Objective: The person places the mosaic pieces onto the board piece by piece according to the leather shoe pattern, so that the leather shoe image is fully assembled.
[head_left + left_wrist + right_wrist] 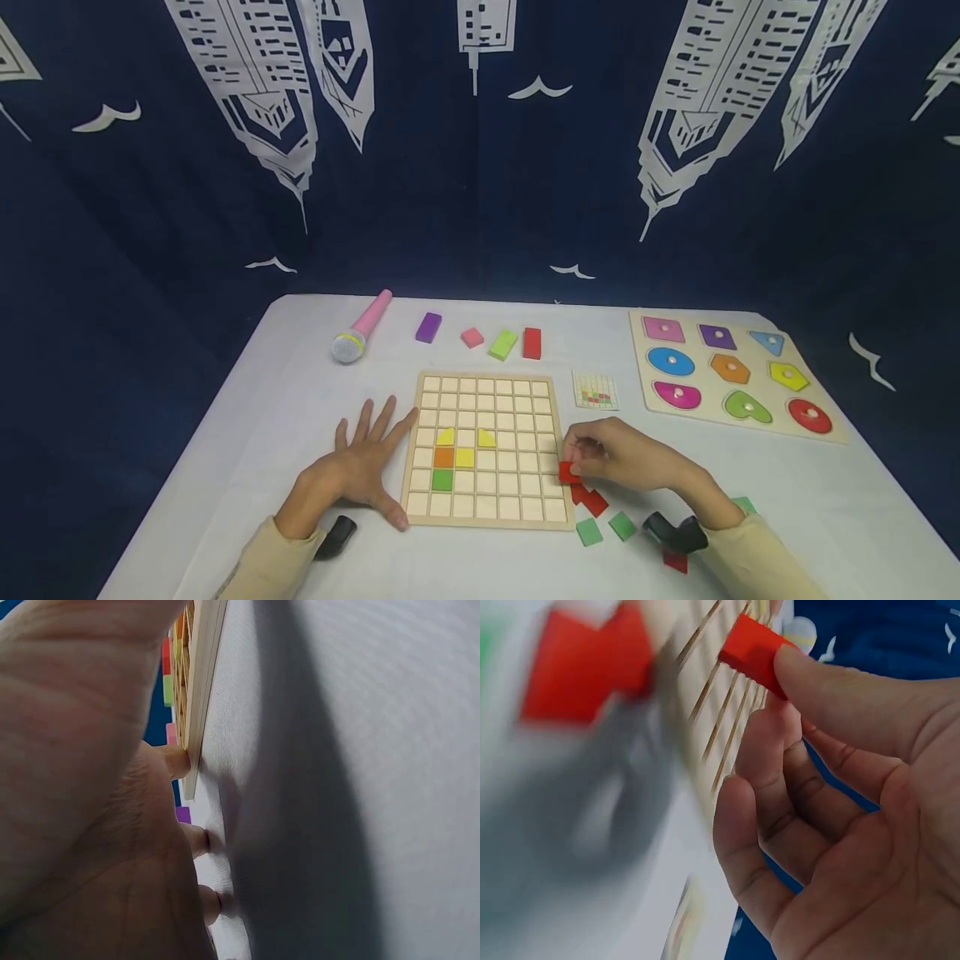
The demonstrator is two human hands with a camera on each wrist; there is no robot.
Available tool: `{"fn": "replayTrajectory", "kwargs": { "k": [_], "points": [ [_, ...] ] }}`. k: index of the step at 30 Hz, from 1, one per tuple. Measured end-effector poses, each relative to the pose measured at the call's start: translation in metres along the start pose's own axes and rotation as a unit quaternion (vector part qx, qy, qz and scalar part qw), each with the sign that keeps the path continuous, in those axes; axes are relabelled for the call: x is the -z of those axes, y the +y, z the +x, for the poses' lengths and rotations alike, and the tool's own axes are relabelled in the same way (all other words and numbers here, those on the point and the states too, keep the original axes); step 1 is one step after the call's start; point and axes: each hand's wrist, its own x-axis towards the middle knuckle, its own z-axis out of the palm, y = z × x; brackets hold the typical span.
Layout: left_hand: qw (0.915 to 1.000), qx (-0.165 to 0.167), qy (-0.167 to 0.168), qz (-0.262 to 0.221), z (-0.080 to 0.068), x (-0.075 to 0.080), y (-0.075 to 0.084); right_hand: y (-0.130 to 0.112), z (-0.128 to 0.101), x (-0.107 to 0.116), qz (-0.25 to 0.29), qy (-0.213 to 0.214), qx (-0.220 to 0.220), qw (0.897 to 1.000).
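A wooden grid board lies on the white table. In its left cells sit two yellow corner pieces, an orange square, a yellow square and a green square. My left hand rests with spread fingers at the board's left edge, index fingertip and thumb by the frame. At the right edge, my right hand pinches a red square tile between thumb and fingers. Loose red tiles lie just below that hand.
Green tiles lie near the board's lower right corner. A small pattern card is at its upper right, beside a shape puzzle. Behind the board are a toy microphone, a purple block and a red block.
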Motion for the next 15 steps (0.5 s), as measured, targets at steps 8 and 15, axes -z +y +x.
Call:
{"fn": "replayTrajectory", "kwargs": {
  "k": [8, 15],
  "points": [
    [1.0, -0.001, -0.003, 0.001, 0.0, 0.002, 0.0, -0.028, 0.058, -0.025, -0.014, -0.011, 0.045, 0.999],
    [1.0, -0.002, -0.004, 0.001, -0.002, 0.003, 0.002, -0.049, 0.09, -0.045, -0.023, -0.018, 0.053, 0.998]
  ]
}}
